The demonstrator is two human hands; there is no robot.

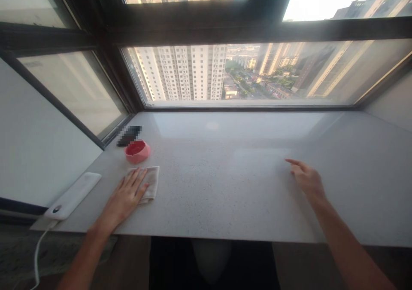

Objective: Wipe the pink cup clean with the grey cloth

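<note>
My left hand (128, 194) lies flat with its fingers spread on a folded, pale cloth (153, 182) on the left part of the white windowsill (206, 195). The palm and fingers cover much of the cloth; its right edge sticks out. Just beyond the fingertips stands a pink ashtray (137, 153). Over on the right, my right hand (307, 179) is close above or on the sill, palm down, holding nothing. Its index finger stretches toward the left while the other fingers are bent and partly hidden.
Behind the ashtray is a dark object blurred by pixels (128, 136). A white oblong device (74, 195), perhaps a power bank, lies at the left edge, its white cable (37, 251) hanging down. Small dark specks dot the middle of the sill. A dark-framed window (244, 108) borders the back.
</note>
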